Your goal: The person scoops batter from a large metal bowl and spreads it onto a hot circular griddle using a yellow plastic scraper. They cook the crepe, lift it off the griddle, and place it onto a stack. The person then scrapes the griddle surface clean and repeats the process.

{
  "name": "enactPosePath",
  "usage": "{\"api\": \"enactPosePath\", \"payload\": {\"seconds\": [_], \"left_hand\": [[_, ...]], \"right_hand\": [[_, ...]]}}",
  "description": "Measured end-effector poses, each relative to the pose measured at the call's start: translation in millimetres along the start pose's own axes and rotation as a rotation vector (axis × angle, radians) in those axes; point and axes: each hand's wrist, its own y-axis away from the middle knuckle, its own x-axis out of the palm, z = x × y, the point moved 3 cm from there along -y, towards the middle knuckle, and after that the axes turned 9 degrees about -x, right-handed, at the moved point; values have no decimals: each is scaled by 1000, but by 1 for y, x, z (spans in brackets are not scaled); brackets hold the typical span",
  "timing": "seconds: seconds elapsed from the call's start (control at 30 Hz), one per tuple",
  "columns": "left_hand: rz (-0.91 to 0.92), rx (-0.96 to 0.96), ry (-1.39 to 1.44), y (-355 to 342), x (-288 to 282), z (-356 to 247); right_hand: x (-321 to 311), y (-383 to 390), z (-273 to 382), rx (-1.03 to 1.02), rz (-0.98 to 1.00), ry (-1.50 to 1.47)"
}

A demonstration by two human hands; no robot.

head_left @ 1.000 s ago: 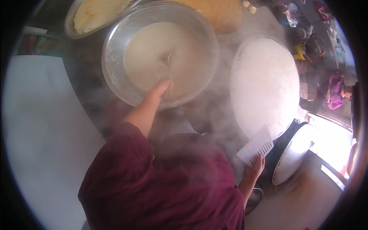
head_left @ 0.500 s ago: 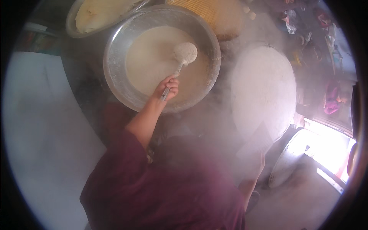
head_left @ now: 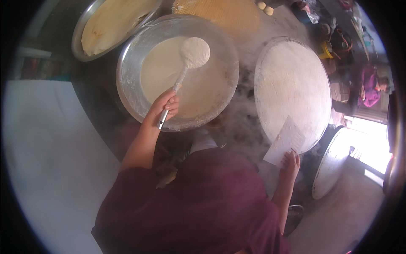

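My left hand (head_left: 165, 106) is closed around the handle of a ladle (head_left: 195, 53). Pale batter coats the ladle's bowl, which is over a large metal basin (head_left: 126, 80) holding thin, pale batter (head_left: 158, 70). To the right, my right hand (head_left: 291, 164) grips a flat, pale scraper (head_left: 284, 146) with a row of notches or slits along one side. The scraper overlaps the near part of a large round cooking surface (head_left: 292, 84), covered by a smooth whitish layer. Whether the scraper touches that layer I cannot tell.
A metal tray (head_left: 77, 40) with stacked pale sheets of food (head_left: 112, 25) stands at the far left, beside a slatted mat (head_left: 220, 15). Another round disc (head_left: 330, 165) lies at right. A person in purple (head_left: 370, 86) is farther off. Steam drifts between the vessels.
The ladle has shifted left and farther over the basin, with my left hand moving left. Steam has thinned, so my right hand and the scraper show clearly. The whole view has shifted slightly.
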Motion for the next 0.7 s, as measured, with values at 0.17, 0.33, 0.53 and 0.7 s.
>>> {"api": "enactPosePath", "payload": {"seconds": [0.17,0.33,0.53,0.7], "left_hand": [[9,-6,-197,7,54,-7],[17,-91,-422,-7,144,4],[160,-345,-564,-58,269,119],[284,-559,-639,-115,379,296]], "right_hand": [[-10,1,-8,23,-146,0],[-31,-1,-25,45,-104,-96],[-121,-2,-56,41,-176,-287],[-269,-7,-88,-39,-331,-436]]}}
